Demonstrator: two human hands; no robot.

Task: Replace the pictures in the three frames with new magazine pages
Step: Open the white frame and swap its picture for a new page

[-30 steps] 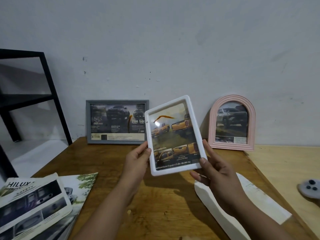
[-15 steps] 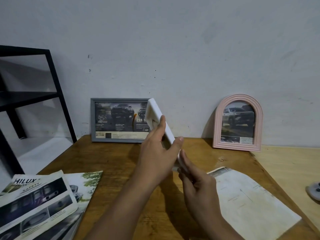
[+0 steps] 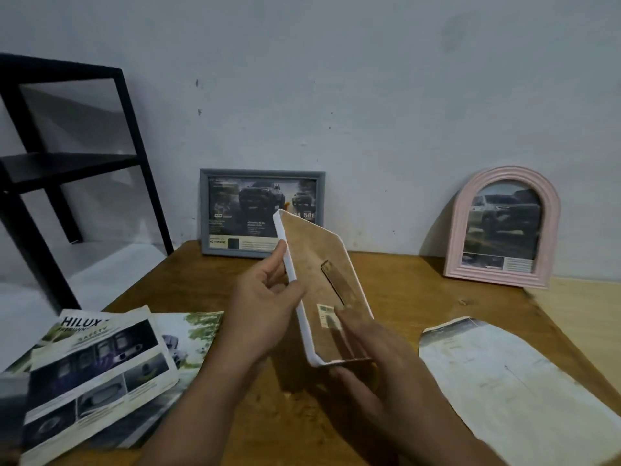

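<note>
- The white frame (image 3: 322,290) is held above the middle of the wooden desk (image 3: 420,290), tilted, with its brown backing board turned toward the camera.
- A narrow stand flap (image 3: 332,280) lies along the backing, and a small printed label (image 3: 326,314) sits just below it.
- The left hand (image 3: 262,314) grips the frame's left edge, thumb up along the white rim and fingers curled behind it.
- The right hand (image 3: 366,361) holds the lower end of the frame: its fingers (image 3: 346,322) lie fairly straight on the backing, touching the label, while the thumb goes under the bottom edge.
- The grey frame (image 3: 262,211) leans on the wall at the back of the desk; it holds a dark page showing a truck and text. The white frame hides its lower right corner.
- The arched pink frame (image 3: 502,227) stands well to the right against the wall and holds a picture of a light-coloured vehicle.
- Open magazines (image 3: 100,375) with car pictures lie at the desk's left front edge.
- A loose pale sheet (image 3: 510,381) with a rounded end lies flat at the right.
- A black shelf unit (image 3: 67,156) stands left of the desk.
</note>
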